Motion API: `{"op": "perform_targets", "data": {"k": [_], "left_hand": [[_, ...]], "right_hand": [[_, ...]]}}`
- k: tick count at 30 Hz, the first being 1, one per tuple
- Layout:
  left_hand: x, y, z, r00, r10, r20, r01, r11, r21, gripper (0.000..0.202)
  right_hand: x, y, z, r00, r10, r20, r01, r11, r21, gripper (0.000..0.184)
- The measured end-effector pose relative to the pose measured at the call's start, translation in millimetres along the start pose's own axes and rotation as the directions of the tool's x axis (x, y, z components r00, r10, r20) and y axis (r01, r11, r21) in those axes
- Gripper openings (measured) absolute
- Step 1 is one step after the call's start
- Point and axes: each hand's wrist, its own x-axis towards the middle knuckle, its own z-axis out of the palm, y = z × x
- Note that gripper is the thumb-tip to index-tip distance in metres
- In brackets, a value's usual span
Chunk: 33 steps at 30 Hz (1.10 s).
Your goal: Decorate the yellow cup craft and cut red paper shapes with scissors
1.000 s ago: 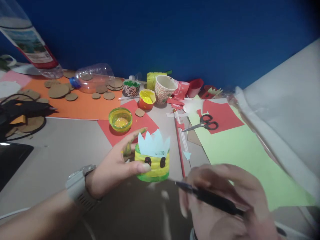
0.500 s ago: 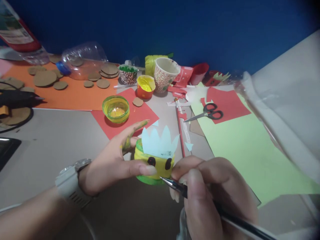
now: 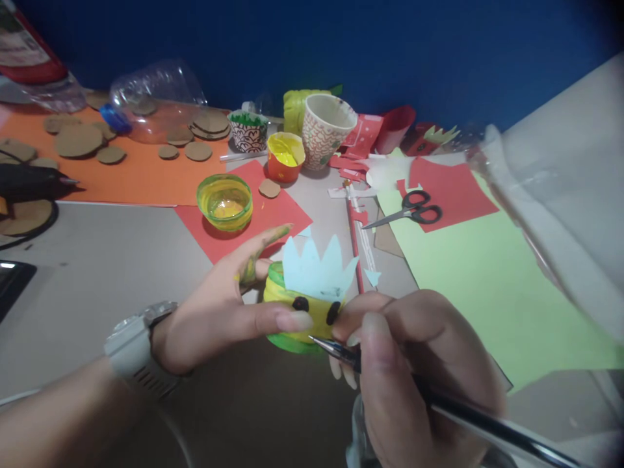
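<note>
While the left hand clasped the cup thumb-across-front, just beside the right hand, which pinched the pen with its tip close to the yellow side, a loosened left grip risked a stray mark.

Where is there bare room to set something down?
Bare tabletop lies between the orange paper and the watch. The green paper also has a bare patch between the red sheet and right hand. Crowded: the cups along the blue wall.
</note>
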Motion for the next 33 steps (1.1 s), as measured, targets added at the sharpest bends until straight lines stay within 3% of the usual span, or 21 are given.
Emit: {"op": "perform_targets", "data": {"k": [18,28,33], "left_hand": [[0.3,-0.6,0.5,1.0,-0.008,-0.023,0.007,1.0,-0.03,0.099],[3.8,0.0,0.5,1.0,0.01,0.011,-0.01,0.999,-0.047,0.087],[4.2,-1.8,-0.3,1.0,0.008,0.024,-0.007,0.998,-0.062,0.089]], "right_hand": [[-6.7,0.1,2.1,0.992,0.11,-0.055,-0.108,0.993,0.045,0.018],[-5.3,1.2,1.9,0.987,0.157,-0.029,-0.155,0.985,0.07,0.021],[-5.2,1.9,0.6,0.986,0.165,-0.01,-0.164,0.983,0.084,0.021]]}}
